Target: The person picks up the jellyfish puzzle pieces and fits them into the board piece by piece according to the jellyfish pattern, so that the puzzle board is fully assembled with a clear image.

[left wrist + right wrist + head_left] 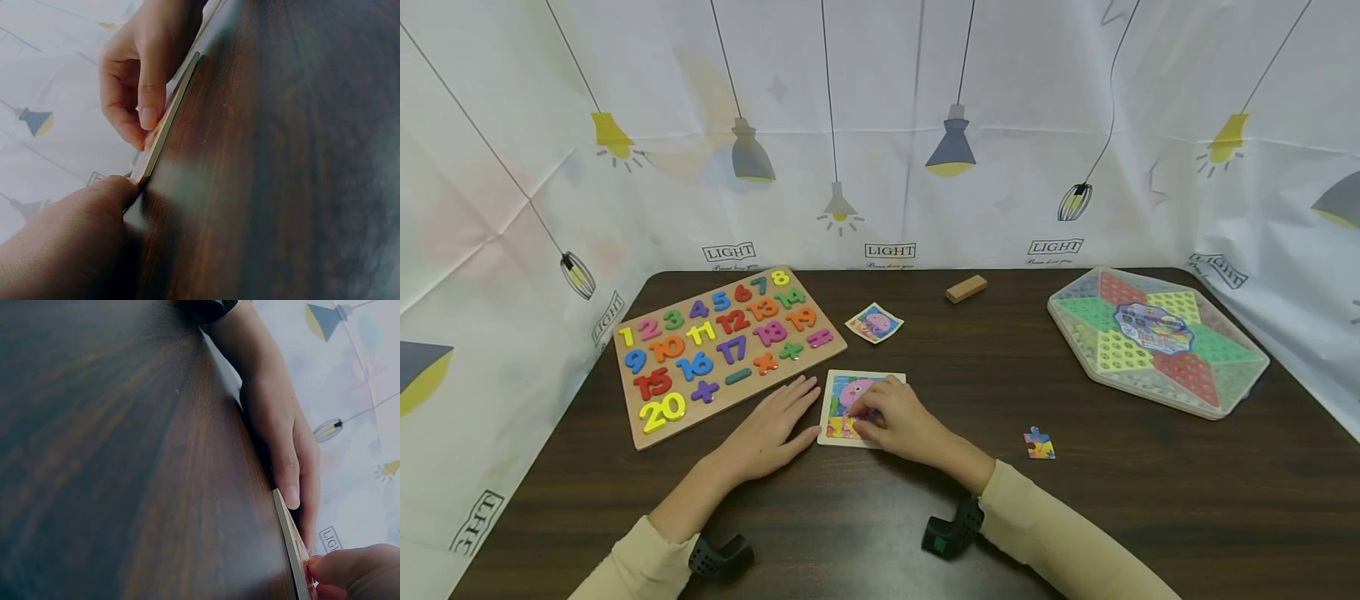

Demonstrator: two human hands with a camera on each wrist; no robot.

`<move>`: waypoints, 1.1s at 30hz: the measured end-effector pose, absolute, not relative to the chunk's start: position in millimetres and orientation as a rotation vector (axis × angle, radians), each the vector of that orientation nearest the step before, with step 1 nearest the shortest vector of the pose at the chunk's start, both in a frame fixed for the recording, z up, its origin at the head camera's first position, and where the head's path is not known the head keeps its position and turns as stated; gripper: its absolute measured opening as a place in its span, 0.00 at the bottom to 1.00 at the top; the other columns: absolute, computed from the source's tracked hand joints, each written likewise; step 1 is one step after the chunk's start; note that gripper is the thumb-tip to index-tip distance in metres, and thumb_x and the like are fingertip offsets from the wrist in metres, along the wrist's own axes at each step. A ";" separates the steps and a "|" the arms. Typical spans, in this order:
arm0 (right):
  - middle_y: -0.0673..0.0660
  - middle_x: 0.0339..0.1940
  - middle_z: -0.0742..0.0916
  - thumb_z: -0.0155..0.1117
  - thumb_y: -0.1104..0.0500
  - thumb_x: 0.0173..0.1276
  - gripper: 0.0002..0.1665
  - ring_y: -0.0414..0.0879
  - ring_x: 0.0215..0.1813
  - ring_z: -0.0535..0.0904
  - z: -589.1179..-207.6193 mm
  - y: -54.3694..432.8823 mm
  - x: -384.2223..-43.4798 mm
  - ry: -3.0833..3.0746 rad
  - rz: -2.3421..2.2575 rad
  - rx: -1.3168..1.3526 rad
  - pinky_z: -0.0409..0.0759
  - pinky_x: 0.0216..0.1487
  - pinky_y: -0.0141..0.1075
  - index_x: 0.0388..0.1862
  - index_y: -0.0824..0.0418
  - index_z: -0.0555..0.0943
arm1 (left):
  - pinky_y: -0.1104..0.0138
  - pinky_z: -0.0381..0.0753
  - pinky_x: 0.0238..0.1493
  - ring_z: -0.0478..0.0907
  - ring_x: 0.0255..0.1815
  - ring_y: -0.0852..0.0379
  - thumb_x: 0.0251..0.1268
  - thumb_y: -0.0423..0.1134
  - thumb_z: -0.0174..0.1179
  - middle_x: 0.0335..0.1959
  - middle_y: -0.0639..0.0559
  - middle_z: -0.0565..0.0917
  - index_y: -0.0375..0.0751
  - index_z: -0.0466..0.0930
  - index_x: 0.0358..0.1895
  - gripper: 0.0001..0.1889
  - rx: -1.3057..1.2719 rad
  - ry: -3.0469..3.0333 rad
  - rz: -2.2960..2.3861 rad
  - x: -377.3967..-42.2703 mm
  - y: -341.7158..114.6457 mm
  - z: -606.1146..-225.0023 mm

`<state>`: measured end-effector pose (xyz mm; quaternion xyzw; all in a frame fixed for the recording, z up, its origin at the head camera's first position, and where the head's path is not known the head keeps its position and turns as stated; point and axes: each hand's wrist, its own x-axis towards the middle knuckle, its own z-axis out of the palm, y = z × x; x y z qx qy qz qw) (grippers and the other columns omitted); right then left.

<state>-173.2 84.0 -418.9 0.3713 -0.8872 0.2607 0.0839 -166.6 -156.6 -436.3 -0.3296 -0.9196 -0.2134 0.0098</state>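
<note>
A small framed jigsaw puzzle (pixel 842 398) with a pink cartoon pig lies flat on the table in the head view. My right hand (pixel 904 419) is over it and covers part of the picture. Its thumb and curled fingers pinch a puzzle piece (pixel 850 423) low on the board, mostly hidden by the fingertips. My left hand (pixel 769 433) lies on the table with its fingers extended. The thumb of that hand touches the puzzle's left edge. In the left wrist view the board's frame (pixel 169 122) appears edge-on between both hands. A loose puzzle piece (pixel 1040 443) lies to the right.
A wooden number board (pixel 737 377) stands close on the left, just beyond my left hand. Behind the puzzle lie a small picture card (pixel 874 322) and a wooden block (pixel 966 289). At the right is a hexagonal game box (pixel 1157 337). A printed cloth (pixel 887 100) hangs behind the table.
</note>
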 end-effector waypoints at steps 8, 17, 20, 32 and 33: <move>0.47 0.35 0.82 0.68 0.58 0.57 0.05 0.41 0.38 0.69 -420.5 84.3 -172.7 -2.655 0.774 1.078 0.66 0.38 0.35 0.33 0.54 0.84 | 0.52 0.51 0.67 0.48 0.71 0.49 0.68 0.52 0.48 0.70 0.46 0.57 0.36 0.59 0.68 0.31 -1.035 -2.847 -0.667 -166.4 -156.6 -435.8; 0.47 0.35 0.81 0.68 0.57 0.57 0.04 0.41 0.38 0.69 -420.5 84.4 -171.8 -2.677 0.806 1.059 0.64 0.37 0.35 0.32 0.53 0.83 | 0.52 0.50 0.67 0.47 0.72 0.50 0.68 0.54 0.46 0.71 0.46 0.56 0.37 0.58 0.68 0.32 -1.035 -2.861 -0.663 -166.3 -157.1 -435.8; 0.47 0.35 0.82 0.68 0.57 0.56 0.04 0.41 0.39 0.69 -421.0 84.5 -172.1 -2.686 0.808 1.049 0.64 0.38 0.36 0.32 0.52 0.84 | 0.53 0.50 0.68 0.47 0.72 0.50 0.68 0.54 0.46 0.71 0.46 0.56 0.37 0.58 0.69 0.32 -1.030 -2.869 -0.660 -166.7 -157.0 -436.0; 0.46 0.36 0.81 0.68 0.57 0.56 0.04 0.41 0.39 0.69 -420.0 85.4 -173.0 -2.698 0.789 1.047 0.63 0.38 0.36 0.31 0.51 0.83 | 0.53 0.49 0.68 0.46 0.72 0.51 0.67 0.56 0.47 0.71 0.48 0.55 0.39 0.58 0.69 0.34 -1.017 -2.888 -0.671 -167.1 -157.2 -436.9; 0.46 0.36 0.81 0.68 0.57 0.57 0.04 0.41 0.39 0.69 -419.7 85.7 -173.1 -2.702 0.788 1.051 0.64 0.38 0.36 0.32 0.51 0.83 | 0.53 0.49 0.68 0.46 0.72 0.51 0.67 0.57 0.47 0.71 0.47 0.55 0.39 0.58 0.69 0.34 -1.015 -2.889 -0.676 -167.0 -157.1 -436.9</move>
